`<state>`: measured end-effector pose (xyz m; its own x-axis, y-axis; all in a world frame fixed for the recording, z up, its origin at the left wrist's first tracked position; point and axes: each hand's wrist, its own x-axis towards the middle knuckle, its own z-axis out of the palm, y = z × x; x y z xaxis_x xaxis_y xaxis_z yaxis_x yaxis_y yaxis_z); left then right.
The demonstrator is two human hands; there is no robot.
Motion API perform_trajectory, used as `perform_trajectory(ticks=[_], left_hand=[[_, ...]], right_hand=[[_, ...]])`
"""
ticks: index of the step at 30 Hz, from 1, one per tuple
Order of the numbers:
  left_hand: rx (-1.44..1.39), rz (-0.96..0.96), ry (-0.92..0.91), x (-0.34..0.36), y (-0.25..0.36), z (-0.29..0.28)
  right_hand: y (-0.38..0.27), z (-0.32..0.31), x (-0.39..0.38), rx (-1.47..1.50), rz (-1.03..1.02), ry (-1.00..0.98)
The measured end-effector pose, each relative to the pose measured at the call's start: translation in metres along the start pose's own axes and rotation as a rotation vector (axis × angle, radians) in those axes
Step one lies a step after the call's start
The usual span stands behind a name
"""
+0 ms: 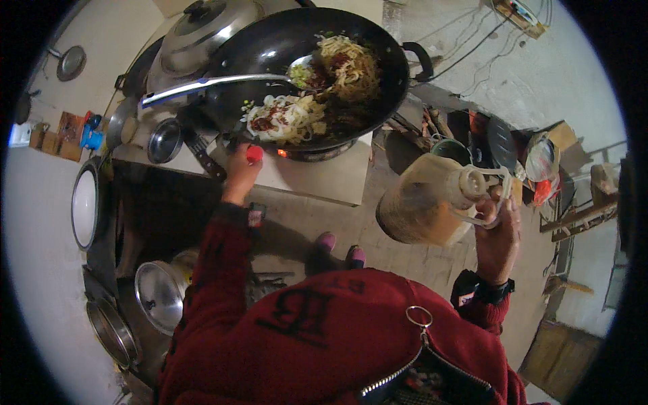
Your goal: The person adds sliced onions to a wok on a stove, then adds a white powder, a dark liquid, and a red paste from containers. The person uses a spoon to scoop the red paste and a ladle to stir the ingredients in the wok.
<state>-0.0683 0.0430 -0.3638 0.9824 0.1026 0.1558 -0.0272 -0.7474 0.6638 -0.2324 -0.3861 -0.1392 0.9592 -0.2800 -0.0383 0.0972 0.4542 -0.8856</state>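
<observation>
My right hand (496,233) is closed around the handle of a large translucent plastic jug (418,202). The jug is held off to the right of the stove, its uncapped mouth facing up toward me, brownish residue or contents showing through its wall. Near the wok's front rim, my left hand (240,174) is closed with a red bottle cap (254,154) in its fingers. A big black wok (263,47) sits on the stove, holding two heaps of noodles (351,71) with dark red seasoning. A long-handled metal ladle (229,79) rests across it, chopped green bits in its bowl.
Left of the wok are a domed metal lid (202,37), a small metal bowl (165,140) and a slotted turner (206,155). A glow shows beneath the wok. Firewood (435,125) and other clutter lie right of the stove. Metal pots (158,293) stand lower left.
</observation>
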Motion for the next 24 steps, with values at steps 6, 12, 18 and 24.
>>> perform_trajectory(ticks=[6, 12, 18, 24], left_hand=[[-0.468, -0.164, -0.422, -0.057, 0.101, -0.089], [-0.597, 0.200, -0.721, -0.070, 0.251, -0.113], [-0.718, 0.557, -0.796, -0.064, 0.354, -0.051], [-0.449, 0.737, -0.716, -0.066, 0.385, 0.002]], right_hand=[[0.002, -0.005, -0.001, -0.165, 0.024, -0.002], [0.005, -0.010, 0.003, -0.002, 0.083, -0.229], [0.014, -0.010, 0.000, 0.001, 0.087, -0.278], [0.026, -0.024, -0.008, 0.033, 0.119, -0.259]])
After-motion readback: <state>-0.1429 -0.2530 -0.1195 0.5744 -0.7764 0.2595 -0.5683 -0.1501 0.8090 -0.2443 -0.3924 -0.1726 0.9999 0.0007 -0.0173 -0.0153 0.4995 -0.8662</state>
